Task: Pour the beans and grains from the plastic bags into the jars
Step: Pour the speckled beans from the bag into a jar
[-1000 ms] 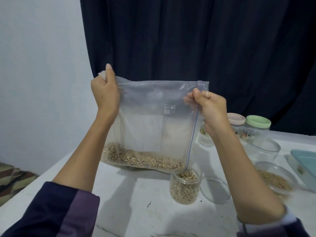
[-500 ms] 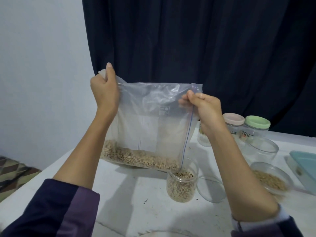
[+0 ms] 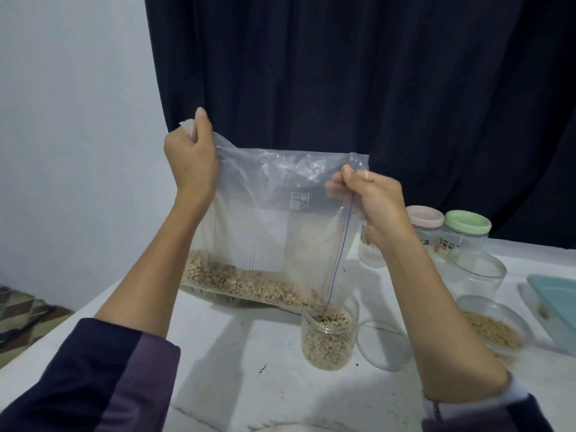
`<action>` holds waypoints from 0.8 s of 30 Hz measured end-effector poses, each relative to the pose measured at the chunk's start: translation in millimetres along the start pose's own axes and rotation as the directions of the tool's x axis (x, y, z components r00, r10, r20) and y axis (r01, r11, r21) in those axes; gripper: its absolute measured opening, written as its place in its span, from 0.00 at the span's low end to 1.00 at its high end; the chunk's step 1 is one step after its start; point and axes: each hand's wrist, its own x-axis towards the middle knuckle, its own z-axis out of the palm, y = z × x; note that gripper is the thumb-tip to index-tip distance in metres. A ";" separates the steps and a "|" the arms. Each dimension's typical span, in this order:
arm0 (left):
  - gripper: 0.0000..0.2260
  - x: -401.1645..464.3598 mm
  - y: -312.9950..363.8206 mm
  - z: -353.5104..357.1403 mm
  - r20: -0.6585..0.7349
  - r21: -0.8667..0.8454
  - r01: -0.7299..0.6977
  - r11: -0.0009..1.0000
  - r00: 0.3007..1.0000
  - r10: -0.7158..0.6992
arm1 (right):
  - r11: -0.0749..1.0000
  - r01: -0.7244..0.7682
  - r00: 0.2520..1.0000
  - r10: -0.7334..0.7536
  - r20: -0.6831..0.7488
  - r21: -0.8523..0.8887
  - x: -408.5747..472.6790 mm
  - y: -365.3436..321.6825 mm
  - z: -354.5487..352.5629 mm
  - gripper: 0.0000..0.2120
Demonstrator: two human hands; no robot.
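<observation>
While both hands pinch its top corners, the clear bag (image 3: 280, 232) sags; beans (image 3: 249, 283) along its bottom

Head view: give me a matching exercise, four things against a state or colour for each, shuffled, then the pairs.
Things:
1. bag
2. jar under the bag's corner
3. left lidded jar
4. right lidded jar

States:
A. green lid
B. held up by both hands
C. pink lid
D. open, nearly full of beans

Pairs: 1-B, 2-D, 3-C, 4-A

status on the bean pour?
Left hand and right hand both grip the bag. Low corner sits in the jar, nearly full. Beans remain. Nothing blocking.
</observation>
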 end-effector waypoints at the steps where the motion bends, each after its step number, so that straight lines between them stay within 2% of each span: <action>1: 0.24 0.0 -0.1 0.1 0.000 0.003 -0.001 1.000 1.000 0.001 | 1.000 -0.013 1.000 0.013 -0.001 0.014 0.2 -0.4 -0.2 0.08; 17: 0.24 -0.2 -3.4 5.8 -0.008 -0.016 -0.018 1.000 1.000 0.018 | 0.999 -0.036 0.997 0.037 -0.063 0.018 11.0 3.7 5.0 0.09; 24: 0.24 -0.1 -5.7 5.4 -0.024 -0.037 -0.024 0.999 0.999 0.023 | 1.000 -0.001 1.000 0.001 -0.016 -0.004 13.6 3.9 7.3 0.09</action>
